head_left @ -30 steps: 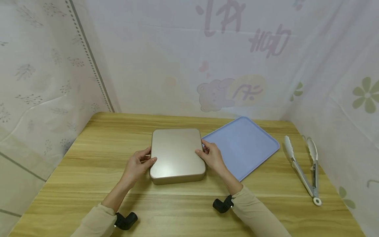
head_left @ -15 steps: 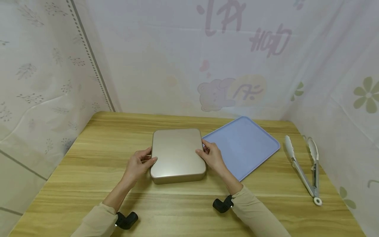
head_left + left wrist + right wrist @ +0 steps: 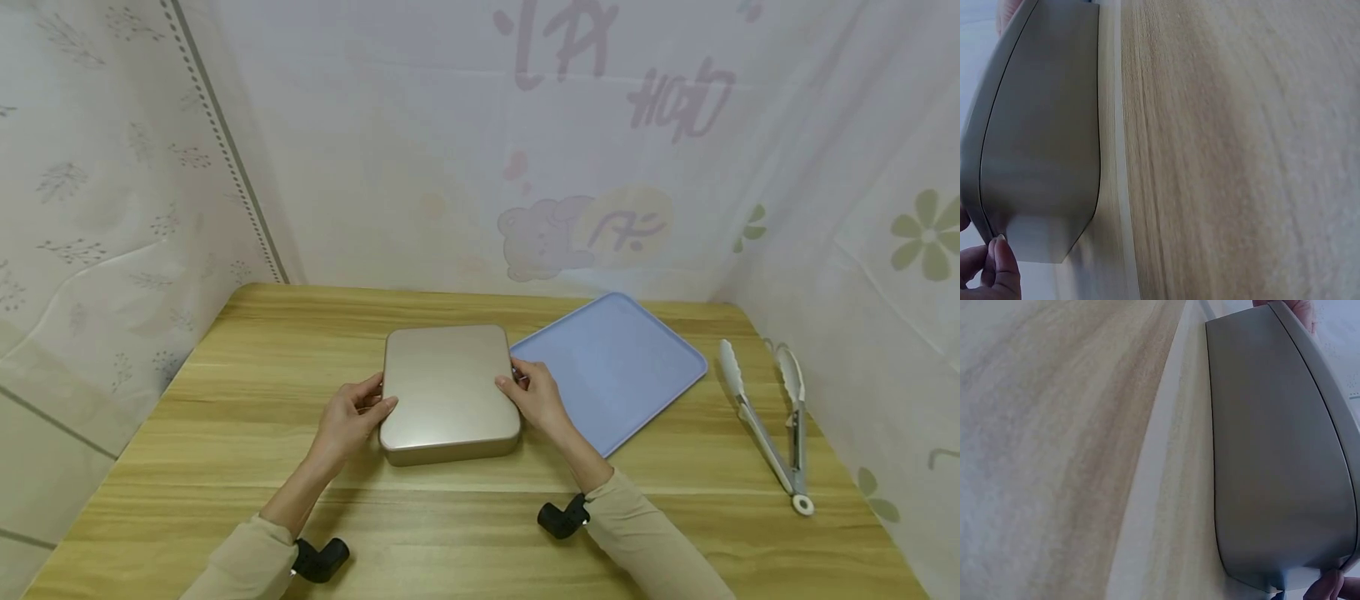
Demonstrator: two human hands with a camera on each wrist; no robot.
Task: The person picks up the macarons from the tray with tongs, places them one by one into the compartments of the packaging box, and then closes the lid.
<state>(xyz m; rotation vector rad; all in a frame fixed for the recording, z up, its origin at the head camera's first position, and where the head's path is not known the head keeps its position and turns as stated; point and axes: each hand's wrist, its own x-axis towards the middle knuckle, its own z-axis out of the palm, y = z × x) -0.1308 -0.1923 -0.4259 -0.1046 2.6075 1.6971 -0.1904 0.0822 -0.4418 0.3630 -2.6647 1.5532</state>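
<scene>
A square champagne-coloured metal tin (image 3: pixel 450 387) with rounded corners lies on the wooden table, its lid on. My left hand (image 3: pixel 347 425) grips the lid at the left side, thumb on the top edge and fingers below it. Opposite, my right hand (image 3: pixel 542 402) holds the lid's right side the same way. In the left wrist view, fingertips (image 3: pixel 1004 256) press at the thin seam between lid and body (image 3: pixel 1041 137). The right wrist view shows fingertips (image 3: pixel 1325 584) under the lid's rim, close to the same seam (image 3: pixel 1329 412). The tin's inside is hidden.
A blue-violet rectangular tray (image 3: pixel 615 375) lies at an angle right of the tin, partly behind my right hand. Tongs (image 3: pixel 772 442) with white tips lie spread near the table's right edge. Patterned cloth (image 3: pixel 420 150) hangs behind and at both sides.
</scene>
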